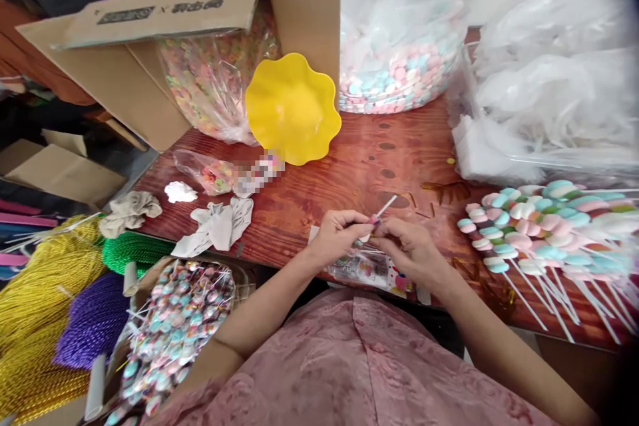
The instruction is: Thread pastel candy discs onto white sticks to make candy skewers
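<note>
Near the table's front edge, my left hand [344,233] is closed in a pinch around the gathered neck of a clear-wrapped candy skewer [367,266]. The skewer's white stick [387,205] pokes up and away from between my hands. Its wrapped part lies below my fingers, with colourful print on the wrapper, and is partly covered by them. Close beside it, the fingertips of my right hand [407,246] are pinched together at the same neck. They seem to grip a thin gold tie, too small to make out fully.
Marshmallow skewers [539,233] are piled on the right, by a box of clear bags [559,93]. Behind stand a marshmallow bag [399,60], a yellow scalloped bowl [294,110] and a cardboard box [304,20] with ring candy. Wrapped skewers [184,319] fill a box at lower left.
</note>
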A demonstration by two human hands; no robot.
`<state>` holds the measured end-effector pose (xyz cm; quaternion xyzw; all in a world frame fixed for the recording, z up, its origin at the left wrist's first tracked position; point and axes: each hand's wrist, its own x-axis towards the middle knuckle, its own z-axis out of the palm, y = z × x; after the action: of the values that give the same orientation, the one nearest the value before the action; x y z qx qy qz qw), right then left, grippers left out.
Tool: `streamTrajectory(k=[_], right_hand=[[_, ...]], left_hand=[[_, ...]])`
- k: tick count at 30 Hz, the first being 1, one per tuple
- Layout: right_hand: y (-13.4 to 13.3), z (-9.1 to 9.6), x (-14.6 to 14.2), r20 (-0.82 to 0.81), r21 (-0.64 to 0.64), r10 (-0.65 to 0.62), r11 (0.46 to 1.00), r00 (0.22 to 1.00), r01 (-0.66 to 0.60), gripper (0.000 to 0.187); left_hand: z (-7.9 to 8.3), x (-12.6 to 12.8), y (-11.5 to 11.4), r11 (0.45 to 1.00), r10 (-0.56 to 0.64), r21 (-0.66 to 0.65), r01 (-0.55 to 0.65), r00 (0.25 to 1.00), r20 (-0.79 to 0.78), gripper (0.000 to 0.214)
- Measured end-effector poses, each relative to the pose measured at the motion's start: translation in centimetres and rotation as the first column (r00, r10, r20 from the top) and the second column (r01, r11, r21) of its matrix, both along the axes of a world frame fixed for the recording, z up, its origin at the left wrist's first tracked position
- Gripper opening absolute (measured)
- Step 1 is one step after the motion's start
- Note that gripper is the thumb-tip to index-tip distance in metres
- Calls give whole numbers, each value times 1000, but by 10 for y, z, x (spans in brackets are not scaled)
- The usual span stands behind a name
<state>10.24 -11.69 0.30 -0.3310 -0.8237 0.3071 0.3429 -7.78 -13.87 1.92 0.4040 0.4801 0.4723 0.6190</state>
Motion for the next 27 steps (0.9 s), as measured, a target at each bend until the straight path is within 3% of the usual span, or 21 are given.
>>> streamTrajectory(k=[3,5,8,13,17,20,27], right_hand=[[-2,5,6,-25,-164,42,985,999,-45,17],[-4,7,11,-43,-195,34,980,999,-42,18],[-10,8,22,-58,-152,-16,988,998,7,17],[-23,15,34,-174,-83,-213,976,961,201,11],[-22,21,18,-197,54,-173,981,965,187,22],[-15,18,6,-216,38,-191,978,958,203,23],[-13,4,-4,-200,-41,-229,973,953,226,15]], left_hand=[[1,-1,0,997,44,-62,-39,995,86,25],[2,1,0,998,41,-50,-36,994,105,25],[2,5,0,998,28,-55,-23,995,95,27],[-2,15,-1,991,42,-129,-29,994,98,37],[-6,26,-2,1000,-16,-3,17,996,90,26],[-7,28,-4,997,4,71,-11,996,91,19],[-9,15,-11,997,33,73,-34,999,16,21]])
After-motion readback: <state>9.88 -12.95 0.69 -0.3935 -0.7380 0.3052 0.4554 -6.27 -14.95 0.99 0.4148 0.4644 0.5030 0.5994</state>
